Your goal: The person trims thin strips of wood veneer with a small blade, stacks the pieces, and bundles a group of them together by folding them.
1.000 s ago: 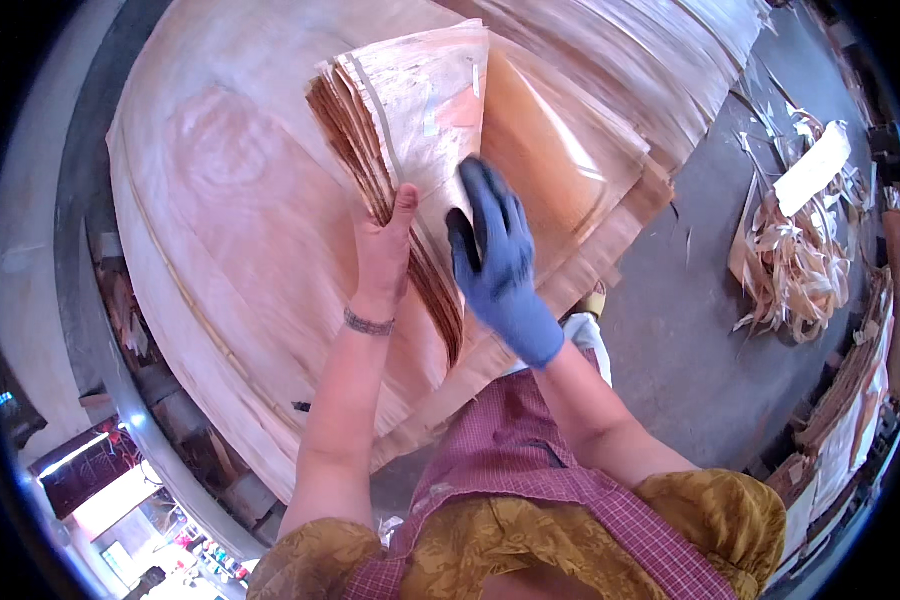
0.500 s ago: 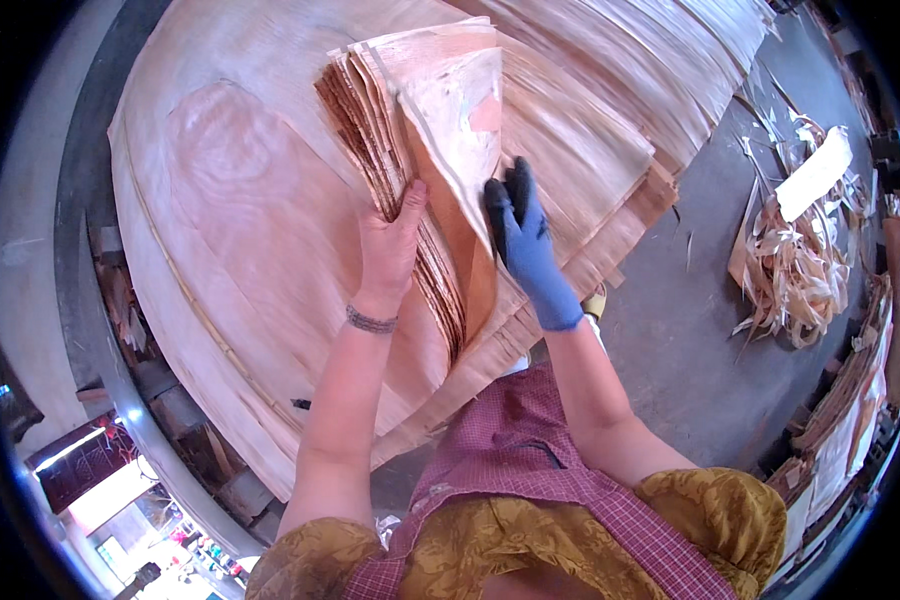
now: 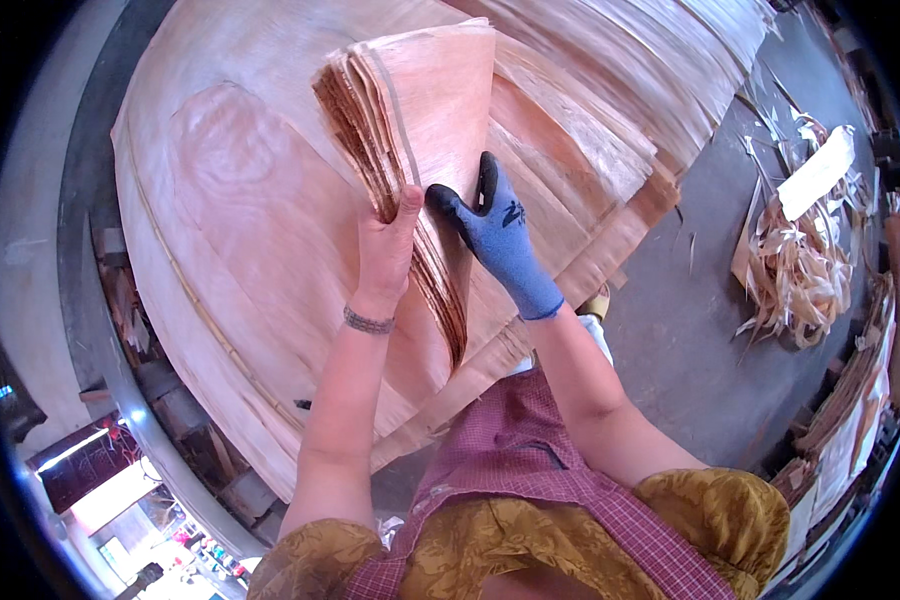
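A bundle of thin wood veneer sheets stands folded in front of me, its layered brown edges showing on the left. My left hand, bare with a bracelet at the wrist, is wrapped round that layered edge, thumb on the near side. On the bundle's right side is my right hand, in a blue glove with black fingertips. Its thumb lies across the smooth top sheet and its fingers are at the right edge, partly hidden. Beneath the bundle spreads a wide pile of pale veneer sheets.
Grey floor lies to the right, with a heap of veneer scraps and a white piece on top. More stacked sheets stand at the far right. A dark curved edge borders the pile on the left.
My right hand has moved left onto the bundle. The outer sheet that stood away from the layers, leaving a gap, now lies against them. My left hand has kept its hold.
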{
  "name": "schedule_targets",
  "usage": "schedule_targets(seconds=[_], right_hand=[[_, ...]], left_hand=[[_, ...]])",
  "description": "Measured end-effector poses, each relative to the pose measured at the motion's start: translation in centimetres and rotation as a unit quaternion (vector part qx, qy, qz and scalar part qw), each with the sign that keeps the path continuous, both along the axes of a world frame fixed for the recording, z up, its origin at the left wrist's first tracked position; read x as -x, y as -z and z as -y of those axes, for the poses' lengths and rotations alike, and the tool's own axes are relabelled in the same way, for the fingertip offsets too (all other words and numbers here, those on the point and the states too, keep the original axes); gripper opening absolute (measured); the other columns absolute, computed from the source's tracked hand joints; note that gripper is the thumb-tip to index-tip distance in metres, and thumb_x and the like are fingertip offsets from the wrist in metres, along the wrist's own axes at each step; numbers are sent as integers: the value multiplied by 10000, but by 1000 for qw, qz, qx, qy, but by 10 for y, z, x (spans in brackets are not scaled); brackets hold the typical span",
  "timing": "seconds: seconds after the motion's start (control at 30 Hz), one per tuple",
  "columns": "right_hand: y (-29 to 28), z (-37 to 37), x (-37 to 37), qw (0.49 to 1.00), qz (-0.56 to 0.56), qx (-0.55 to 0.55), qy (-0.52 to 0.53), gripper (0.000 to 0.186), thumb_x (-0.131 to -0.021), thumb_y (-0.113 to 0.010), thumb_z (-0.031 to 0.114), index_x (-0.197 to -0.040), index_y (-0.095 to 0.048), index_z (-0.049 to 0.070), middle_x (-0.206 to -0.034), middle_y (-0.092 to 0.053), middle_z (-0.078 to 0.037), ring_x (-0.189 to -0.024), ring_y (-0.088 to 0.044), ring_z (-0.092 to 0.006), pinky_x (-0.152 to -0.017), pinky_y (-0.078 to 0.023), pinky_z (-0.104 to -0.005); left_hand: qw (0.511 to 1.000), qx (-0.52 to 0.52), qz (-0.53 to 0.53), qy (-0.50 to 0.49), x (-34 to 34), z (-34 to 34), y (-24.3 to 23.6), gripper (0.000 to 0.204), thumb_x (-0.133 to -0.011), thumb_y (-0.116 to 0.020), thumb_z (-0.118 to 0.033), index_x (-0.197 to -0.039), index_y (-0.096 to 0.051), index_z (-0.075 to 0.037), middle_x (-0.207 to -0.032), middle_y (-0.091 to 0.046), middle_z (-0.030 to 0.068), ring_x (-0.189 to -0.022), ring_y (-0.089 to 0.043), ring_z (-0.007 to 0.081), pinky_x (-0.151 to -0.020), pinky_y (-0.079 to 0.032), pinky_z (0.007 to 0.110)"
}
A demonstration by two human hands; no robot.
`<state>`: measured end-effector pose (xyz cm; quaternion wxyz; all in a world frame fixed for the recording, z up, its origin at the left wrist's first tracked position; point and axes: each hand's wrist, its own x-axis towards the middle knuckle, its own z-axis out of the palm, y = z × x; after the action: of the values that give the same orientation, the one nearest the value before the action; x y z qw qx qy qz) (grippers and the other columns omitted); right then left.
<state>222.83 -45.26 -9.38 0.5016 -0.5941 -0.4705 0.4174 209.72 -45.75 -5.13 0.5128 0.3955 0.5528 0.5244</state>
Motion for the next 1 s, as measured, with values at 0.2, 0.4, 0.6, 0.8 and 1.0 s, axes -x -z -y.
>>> schedule_targets(seconds=[0.2, 0.4, 0.6, 0.8, 1.0], right_hand=[[12, -1, -7, 989, -148, -3, -26, 689, -802, -764, 337, -1322, -489, -20, -1159, -641, -160, -1073, -605, -196, -908, -473, -321], [27, 19, -19, 982, -158, 41, 92, 688, -870, -713, 292, -1359, -406, -82, -1340, -514, -219, -1188, -537, -286, -956, -459, -360], [-54, 59, -18, 919, 149, -366, -14, 393, -756, -749, 105, -1106, -640, -35, -1150, -621, -204, -1053, -606, -368, -914, -479, -436], [4, 1, -6, 987, 144, -73, 21, 832, -816, -721, 400, -1341, -366, -139, -1301, -479, -338, -1182, -503, -458, -1013, -400, -467], [0, -1, -10, 992, -110, 9, -57, 732, -882, -670, 367, -1361, -378, -101, -1207, -571, -309, -1088, -600, -348, -905, -469, -370]], left_hand=[[1000, -19, -6, 9, 4, 1, 3, 326, -916, -681, -254, -1160, -619, -47, -1050, -615, -28, -930, -542, 69, -835, -447, 232], [1000, 7, -16, 6, -7, -2, -1, 278, -925, -671, -225, -1122, -645, -30, -1020, -631, -17, -911, -545, 68, -803, -447, 224], [998, 48, -39, -18, 1, 3, -1, 275, -923, -674, -254, -1095, -652, -41, -981, -620, -34, -877, -526, 48, -775, -440, 215], [1000, 1, -17, -3, -9, 1, -9, 356, -909, -684, -307, -1142, -642, -40, -1039, -628, -20, -930, -533, 58, -835, -435, 227], [1000, -5, -1, -20, 0, 2, -1, 374, -912, -686, -271, -1181, -621, -19, -1094, -630, 0, -971, -542, 72, -858, -441, 235]])
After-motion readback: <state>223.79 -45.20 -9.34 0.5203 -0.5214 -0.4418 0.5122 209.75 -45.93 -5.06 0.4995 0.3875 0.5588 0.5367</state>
